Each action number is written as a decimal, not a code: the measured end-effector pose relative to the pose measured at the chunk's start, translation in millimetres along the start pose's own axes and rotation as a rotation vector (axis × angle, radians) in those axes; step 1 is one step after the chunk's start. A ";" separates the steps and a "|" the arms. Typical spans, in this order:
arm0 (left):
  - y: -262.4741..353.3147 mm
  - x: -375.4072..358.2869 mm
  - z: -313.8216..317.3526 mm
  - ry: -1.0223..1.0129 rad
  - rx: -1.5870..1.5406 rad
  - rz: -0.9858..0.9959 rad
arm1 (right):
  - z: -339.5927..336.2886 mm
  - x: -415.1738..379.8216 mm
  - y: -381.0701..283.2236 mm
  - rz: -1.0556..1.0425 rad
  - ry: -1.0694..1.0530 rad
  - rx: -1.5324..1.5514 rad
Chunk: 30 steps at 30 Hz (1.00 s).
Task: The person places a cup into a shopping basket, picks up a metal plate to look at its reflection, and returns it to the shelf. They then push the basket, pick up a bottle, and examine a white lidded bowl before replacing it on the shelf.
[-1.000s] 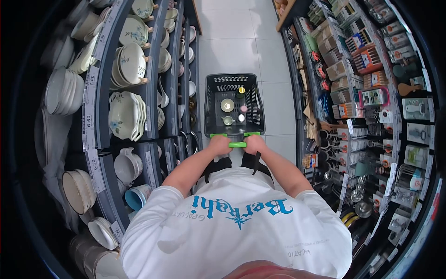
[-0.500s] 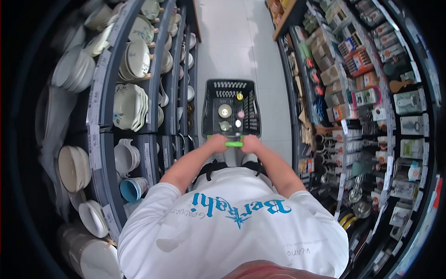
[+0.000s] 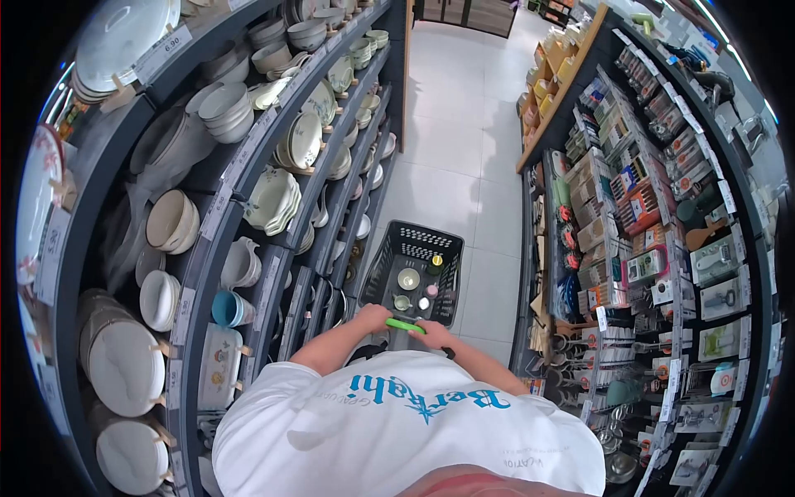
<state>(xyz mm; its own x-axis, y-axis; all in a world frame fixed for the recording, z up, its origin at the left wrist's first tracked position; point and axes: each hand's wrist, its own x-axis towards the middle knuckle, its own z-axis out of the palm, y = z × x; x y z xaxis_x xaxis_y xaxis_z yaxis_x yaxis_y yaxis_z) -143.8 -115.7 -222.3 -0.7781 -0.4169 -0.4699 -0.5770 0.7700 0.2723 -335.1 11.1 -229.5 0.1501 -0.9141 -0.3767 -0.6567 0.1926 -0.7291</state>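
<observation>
My left hand (image 3: 372, 318) is wrapped round the left end of the green handle (image 3: 406, 325) of a shopping cart. On the handle's right end my right hand (image 3: 432, 335) is closed as well. Ahead of both hands is the cart's black plastic basket (image 3: 458, 242), with slotted walls. Inside it lie a pale bowl (image 3: 408, 279), a light green cup (image 3: 402, 304), a small yellow-topped item (image 3: 436, 262), a pink item (image 3: 431, 291) and a small white item (image 3: 423, 304). The last three are too small to name.
To the left, a dark shelf holds stacked bowls (image 3: 224, 112), white plates (image 3: 128, 369) and a blue cup (image 3: 228, 306). A rack of packaged kitchen tools (image 3: 638, 207) lines the right side. Tiled floor (image 3: 439, 141) runs ahead between them, past a wood-edged display (image 3: 563, 79).
My view has tilted up, showing more of the aisle ahead and more of the left shelf. The cart appears lower and slightly turned, with both hands still on its handle.
</observation>
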 end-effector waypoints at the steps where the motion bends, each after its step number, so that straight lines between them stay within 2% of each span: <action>1: 3.1 -3.6 2.9 0.005 0.003 -0.013 | 3.4 -3.3 -0.1 -0.024 0.010 -0.008; 7: 21.1 -26.5 23.6 0.068 -0.007 -0.106 | 12.2 -15.6 4.8 -0.113 -0.105 0.001; 12: 35.0 -47.5 31.1 0.136 -0.015 -0.100 | 35.3 -23.9 15.0 -0.163 -0.049 -0.056; 16: 43.3 -59.6 40.2 0.063 -0.106 -0.153 | 43.8 -32.1 14.3 -0.206 -0.044 -0.032; 20: 54.8 -75.8 40.4 -0.024 -0.100 -0.180 | 60.1 -36.4 6.7 -0.217 -0.020 -0.196; 22: 55.1 -83.0 50.0 0.036 -0.097 -0.162 | 67.7 -40.2 7.3 -0.249 -0.022 -0.188; 25: 55.5 -88.6 62.6 0.008 -0.080 -0.142 | 70.0 -51.9 -2.5 -0.181 -0.080 -0.230; 29: 59.0 -102.2 71.3 0.025 -0.162 -0.118 | 81.3 -70.0 -9.0 -0.130 0.000 -0.190; 30: 61.0 -106.9 70.2 0.031 -0.220 -0.110 | 80.5 -76.5 -16.7 -0.063 0.006 -0.192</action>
<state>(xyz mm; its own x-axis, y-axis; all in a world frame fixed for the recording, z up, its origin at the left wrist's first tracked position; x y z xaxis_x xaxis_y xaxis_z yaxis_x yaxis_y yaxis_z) -78.4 9.8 -214.4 -0.7128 -0.5097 -0.4818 -0.6963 0.5966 0.3990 -276.1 106.5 -234.5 0.1917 -0.9244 -0.3296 -0.7750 0.0635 -0.6287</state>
